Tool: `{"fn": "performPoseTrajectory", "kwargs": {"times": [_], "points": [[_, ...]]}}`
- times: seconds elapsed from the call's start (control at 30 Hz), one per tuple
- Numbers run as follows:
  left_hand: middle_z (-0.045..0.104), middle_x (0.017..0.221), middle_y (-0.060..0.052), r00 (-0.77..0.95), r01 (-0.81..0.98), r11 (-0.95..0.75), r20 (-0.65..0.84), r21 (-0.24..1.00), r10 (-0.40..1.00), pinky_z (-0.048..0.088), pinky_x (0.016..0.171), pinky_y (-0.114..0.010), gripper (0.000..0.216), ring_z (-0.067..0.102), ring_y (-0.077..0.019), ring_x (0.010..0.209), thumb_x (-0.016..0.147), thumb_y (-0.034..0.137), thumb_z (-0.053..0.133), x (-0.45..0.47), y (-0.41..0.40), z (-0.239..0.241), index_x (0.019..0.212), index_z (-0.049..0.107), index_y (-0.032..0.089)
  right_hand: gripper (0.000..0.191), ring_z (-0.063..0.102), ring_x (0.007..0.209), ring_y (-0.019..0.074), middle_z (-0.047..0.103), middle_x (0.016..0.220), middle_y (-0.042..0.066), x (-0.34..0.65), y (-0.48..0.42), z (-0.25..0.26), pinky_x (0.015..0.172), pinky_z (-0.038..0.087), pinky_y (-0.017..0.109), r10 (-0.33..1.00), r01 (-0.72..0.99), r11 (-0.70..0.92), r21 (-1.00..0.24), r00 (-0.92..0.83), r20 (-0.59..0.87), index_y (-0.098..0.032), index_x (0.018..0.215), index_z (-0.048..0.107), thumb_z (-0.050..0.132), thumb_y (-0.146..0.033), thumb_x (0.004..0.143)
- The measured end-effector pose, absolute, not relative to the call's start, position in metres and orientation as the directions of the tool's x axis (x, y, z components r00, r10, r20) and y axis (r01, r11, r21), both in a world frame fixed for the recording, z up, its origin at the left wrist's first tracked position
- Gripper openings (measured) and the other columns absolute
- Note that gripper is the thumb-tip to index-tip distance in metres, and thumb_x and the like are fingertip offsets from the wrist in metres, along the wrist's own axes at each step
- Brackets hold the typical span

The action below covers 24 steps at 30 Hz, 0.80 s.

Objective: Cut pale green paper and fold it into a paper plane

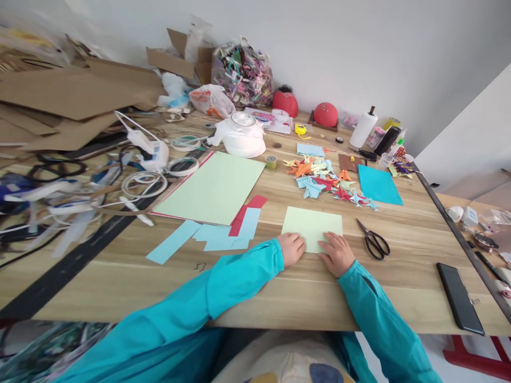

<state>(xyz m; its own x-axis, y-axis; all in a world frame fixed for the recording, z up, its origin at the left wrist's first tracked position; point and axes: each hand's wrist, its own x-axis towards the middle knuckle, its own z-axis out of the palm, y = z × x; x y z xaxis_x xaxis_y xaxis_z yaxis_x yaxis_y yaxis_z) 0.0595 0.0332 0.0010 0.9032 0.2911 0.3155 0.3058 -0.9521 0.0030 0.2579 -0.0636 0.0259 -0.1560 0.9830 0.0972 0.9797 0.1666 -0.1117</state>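
A pale green sheet of paper [311, 221] lies flat on the wooden table in front of me. On its lower left corner rests my left hand [292, 249], fingers close together and slightly bent, palm down. My right hand [337, 254] lies at the lower right of the sheet, with its fingers spread over the paper. A pair of black-handled scissors [374, 240] sits to the right of that hand. Left of the sheet are light blue paper strips [173, 242] and a red paper strip [249, 210]. Several colourful folded paper figures [313, 187] are heaped behind it.
A stack of large pale green paper [215, 183] lies at left, near cables [144, 183] and cardboard [80, 88]. A turquoise sheet [380, 184], a thread spool [271, 161] and red pincushions [326, 114] are farther back. A black phone [460, 298] lies near the front right edge.
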Motion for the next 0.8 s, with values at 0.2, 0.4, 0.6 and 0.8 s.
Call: {"fn": "performPoseTrajectory", "kwargs": {"times": [0.2, 0.4, 0.6, 0.8], "points": [[0.061, 0.072, -0.013, 0.891, 0.367, -0.93, 0.299, -0.035, 0.341, 0.041, 0.053, -0.035, 0.036, 0.054, -0.02, 0.061, 0.09, 0.014, 0.032, 0.072, 0.031, -0.003, 0.073, 0.063, 0.011, 0.034, 0.058, 0.106, 0.0195, 0.068, 0.111, 0.006, 0.242, -0.052, 0.022, 0.093, 0.041, 0.036, 0.924, 0.935, 0.344, -0.088, -0.32, 0.207, -0.021, 0.102, 0.068, 0.036, -0.017, 0.092], [0.06, 0.069, -0.011, 0.879, 0.382, -0.921, 0.337, -0.078, 0.336, 0.037, 0.054, -0.035, 0.034, 0.055, -0.0194, 0.061, 0.089, 0.009, 0.032, 0.083, 0.033, 0.012, 0.074, 0.062, 0.011, 0.033, 0.061, 0.096, 0.0178, 0.071, 0.101, 0.008, 0.234, -0.039, 0.023, 0.092, 0.04, 0.035, 0.862, 0.921, 0.389, -0.021, -0.356, 0.362, -0.017, 0.098, 0.067, 0.035, -0.015, 0.092], [0.062, 0.073, -0.009, 0.882, 0.329, -0.94, 0.384, -0.092, 0.272, 0.039, 0.057, -0.035, 0.029, 0.056, -0.0188, 0.065, 0.09, 0.014, 0.038, 0.082, 0.038, 0.008, 0.075, 0.063, 0.013, 0.026, 0.063, 0.085, 0.0147, 0.072, 0.086, 0.005, 0.236, -0.036, 0.02, 0.095, 0.035, 0.036, 0.713, 0.882, 0.468, 0.051, -0.411, 0.568, -0.018, 0.086, 0.065, 0.041, -0.008, 0.086], [0.062, 0.072, -0.007, 0.87, 0.25, -0.965, 0.456, -0.082, 0.187, 0.042, 0.062, -0.03, 0.029, 0.056, -0.0155, 0.066, 0.091, 0.022, 0.038, 0.062, 0.055, 0.0, 0.078, 0.062, 0.015, 0.023, 0.063, 0.089, 0.015, 0.073, 0.089, 0.003, 0.241, -0.035, 0.027, 0.096, 0.035, 0.038, 0.635, 0.867, 0.496, 0.047, -0.399, 0.661, -0.019, 0.089, 0.063, 0.045, -0.005, 0.083]]}}
